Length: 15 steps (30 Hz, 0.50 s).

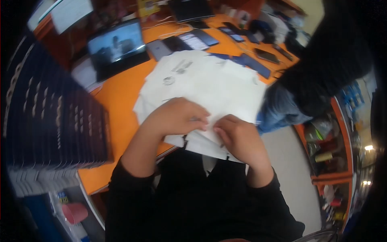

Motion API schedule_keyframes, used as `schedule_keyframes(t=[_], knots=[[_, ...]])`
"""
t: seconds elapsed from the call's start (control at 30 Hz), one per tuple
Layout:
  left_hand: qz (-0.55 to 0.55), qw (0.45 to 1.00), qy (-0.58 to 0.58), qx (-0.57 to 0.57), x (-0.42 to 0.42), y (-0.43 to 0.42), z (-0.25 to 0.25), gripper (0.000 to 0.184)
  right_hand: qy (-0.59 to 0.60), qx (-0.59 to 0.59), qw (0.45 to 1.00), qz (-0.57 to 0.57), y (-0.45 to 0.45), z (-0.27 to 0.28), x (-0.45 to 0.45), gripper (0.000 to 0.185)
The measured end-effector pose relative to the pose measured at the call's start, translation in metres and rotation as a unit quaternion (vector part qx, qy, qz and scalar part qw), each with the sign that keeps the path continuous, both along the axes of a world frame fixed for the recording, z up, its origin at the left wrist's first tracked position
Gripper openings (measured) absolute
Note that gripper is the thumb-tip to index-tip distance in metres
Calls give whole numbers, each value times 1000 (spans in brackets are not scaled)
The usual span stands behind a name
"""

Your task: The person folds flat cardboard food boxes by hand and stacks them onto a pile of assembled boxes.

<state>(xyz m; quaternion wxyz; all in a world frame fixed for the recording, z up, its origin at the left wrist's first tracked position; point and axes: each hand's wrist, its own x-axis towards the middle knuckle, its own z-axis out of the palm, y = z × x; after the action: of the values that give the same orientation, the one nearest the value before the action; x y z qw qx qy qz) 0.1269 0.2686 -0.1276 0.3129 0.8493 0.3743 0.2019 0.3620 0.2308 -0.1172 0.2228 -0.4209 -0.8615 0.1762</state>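
Note:
A spread of overlapping white sheets (225, 90), some with black print, lies on the orange table in front of me. They look like paper or thin bags; the exact kind is unclear. My left hand (177, 116) is over their near part, fingers curled together, with a small greyish bit showing between them that I cannot make out. Just to its right, my right hand (241, 137) has its thumb and fingers pinched at the near part of the top sheet. The two hands' fingertips are a short gap apart. Short black pieces show at the sheets' near edge.
A tall stack of dark blue boxes (52, 109) rises at left. A laptop (117, 46) and several phones (193, 41) lie along the back of the orange table (121, 107). Another person in jeans (280, 107) stands close at right. Behind are orange shelves (332, 179).

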Motion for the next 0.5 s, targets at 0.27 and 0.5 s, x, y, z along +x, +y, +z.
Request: schedule_keyframes(t=[0.27, 0.5], knots=[[21, 999, -2, -48, -1, -2, 4, 22, -35, 5, 999, 10, -3, 11, -15, 12], [43, 995, -10, -89, -1, 5, -1, 22, -64, -144, 985, 77, 36, 27, -3, 21]])
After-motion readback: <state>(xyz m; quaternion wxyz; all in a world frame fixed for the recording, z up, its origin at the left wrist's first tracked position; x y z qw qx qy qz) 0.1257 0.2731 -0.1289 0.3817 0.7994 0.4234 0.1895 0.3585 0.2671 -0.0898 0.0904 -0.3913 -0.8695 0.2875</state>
